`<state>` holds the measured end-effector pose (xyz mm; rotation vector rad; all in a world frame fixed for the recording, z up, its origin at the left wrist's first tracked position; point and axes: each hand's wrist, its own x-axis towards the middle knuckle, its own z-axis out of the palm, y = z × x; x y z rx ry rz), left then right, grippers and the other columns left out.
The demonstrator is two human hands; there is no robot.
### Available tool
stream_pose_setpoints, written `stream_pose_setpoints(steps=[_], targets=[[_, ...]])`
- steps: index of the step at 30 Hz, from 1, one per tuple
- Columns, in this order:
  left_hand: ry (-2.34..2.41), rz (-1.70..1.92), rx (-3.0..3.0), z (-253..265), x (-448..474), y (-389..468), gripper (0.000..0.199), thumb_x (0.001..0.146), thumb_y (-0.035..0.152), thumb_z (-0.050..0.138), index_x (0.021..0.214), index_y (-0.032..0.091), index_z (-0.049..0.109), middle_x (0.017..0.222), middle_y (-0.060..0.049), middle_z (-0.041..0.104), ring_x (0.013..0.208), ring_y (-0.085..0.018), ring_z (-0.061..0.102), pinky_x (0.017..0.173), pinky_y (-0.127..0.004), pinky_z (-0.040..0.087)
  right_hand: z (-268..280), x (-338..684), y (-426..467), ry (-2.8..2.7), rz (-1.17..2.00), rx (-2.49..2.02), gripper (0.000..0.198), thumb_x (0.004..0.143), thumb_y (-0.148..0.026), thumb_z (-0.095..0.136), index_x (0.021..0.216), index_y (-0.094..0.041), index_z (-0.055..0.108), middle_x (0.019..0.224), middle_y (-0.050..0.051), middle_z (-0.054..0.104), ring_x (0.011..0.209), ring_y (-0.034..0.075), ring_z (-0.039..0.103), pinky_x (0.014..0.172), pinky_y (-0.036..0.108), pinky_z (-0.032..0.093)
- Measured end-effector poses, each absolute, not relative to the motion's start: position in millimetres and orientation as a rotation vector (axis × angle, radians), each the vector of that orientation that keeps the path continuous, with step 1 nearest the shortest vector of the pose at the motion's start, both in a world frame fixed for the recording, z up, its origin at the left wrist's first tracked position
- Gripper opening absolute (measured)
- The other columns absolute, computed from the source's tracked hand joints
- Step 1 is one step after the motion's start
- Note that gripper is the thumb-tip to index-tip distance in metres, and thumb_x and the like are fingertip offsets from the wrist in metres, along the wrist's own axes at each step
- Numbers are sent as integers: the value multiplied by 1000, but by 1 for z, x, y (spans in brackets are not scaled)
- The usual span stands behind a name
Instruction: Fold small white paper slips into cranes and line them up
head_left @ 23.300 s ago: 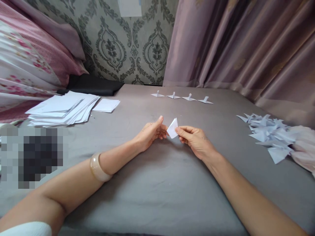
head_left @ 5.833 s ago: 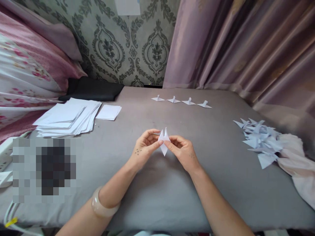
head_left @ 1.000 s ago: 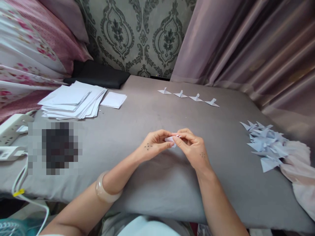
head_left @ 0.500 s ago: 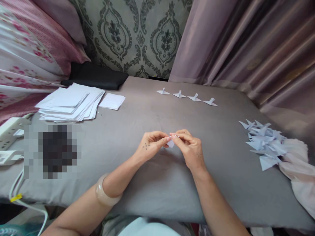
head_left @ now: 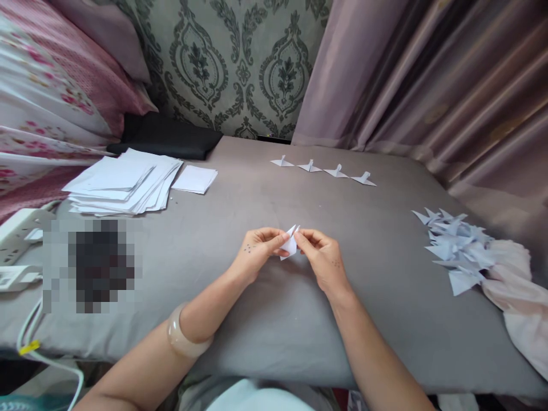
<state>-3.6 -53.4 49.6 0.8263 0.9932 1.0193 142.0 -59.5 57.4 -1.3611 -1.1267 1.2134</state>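
Observation:
A small piece of folded white paper (head_left: 290,246) is held up between my two hands above the grey-covered table (head_left: 240,205). My left hand (head_left: 259,251) pinches its left side between thumb and fingers. On the other side, my right hand (head_left: 320,254) grips the paper's upper right point with thumb and forefinger. Two narrow tips stick up at the top, and a pointed corner hangs below. The fingers cover part of the folds.
Several paper cranes (head_left: 311,166) stand in a row at the back. More folded cranes (head_left: 460,245) are heaped at right beside a pale cloth (head_left: 514,279). Stacked white sheets (head_left: 122,185) and a smaller paper stack (head_left: 195,178) lie at left, near a power strip (head_left: 19,234).
The hands have moved slightly apart and tilted, so more of the folded paper shows, with its points up and down. The view has shifted slightly.

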Motion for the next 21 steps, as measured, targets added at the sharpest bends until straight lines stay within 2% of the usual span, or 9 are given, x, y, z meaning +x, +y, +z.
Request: stream_pose_setpoints(steps=[3,6,10,14,18,21], targets=[[1010,976,848,47,-3,-53,31,68,41,75,78,12,71,74,-5,67,67,-13,60,61,-25,51,54,142,-56,-1093,1172,-1396,18,68,-37,69,71,-19,71,66,2,68,63,15,59,63,29,48],[1079,949,917,44,-3,-52,33,66,43,75,78,12,72,70,-5,66,57,-9,53,49,-19,42,53,143,-53,-1064,1186,-1434,16,67,-35,68,66,-19,70,61,1,65,60,13,57,56,26,45],[1189,983,933,40,-5,-49,31,67,42,74,78,13,73,63,-2,63,47,-5,41,43,-18,30,51,144,-53,-1104,1279,-1442,23,68,-37,67,81,-18,71,72,2,69,66,14,62,58,25,46],[1188,993,933,34,-8,-43,30,67,36,74,83,11,72,68,-4,65,51,-6,46,48,-19,37,37,147,-49,-1160,1244,-1440,27,67,-36,69,85,-17,64,72,3,68,65,15,63,60,27,47],[1193,1034,1081,27,-9,-34,34,69,26,69,99,12,66,75,-5,68,62,-11,57,57,-22,45,19,151,-38,-1306,1018,-1452,21,70,-34,66,83,-19,60,70,2,68,64,16,63,64,30,48],[1293,1006,1342,24,-7,-27,20,72,19,63,91,14,65,76,-5,69,68,-14,60,65,-25,46,13,151,-32,-1460,860,-1494,15,74,-31,60,83,-19,61,76,3,68,69,17,63,70,32,48]])
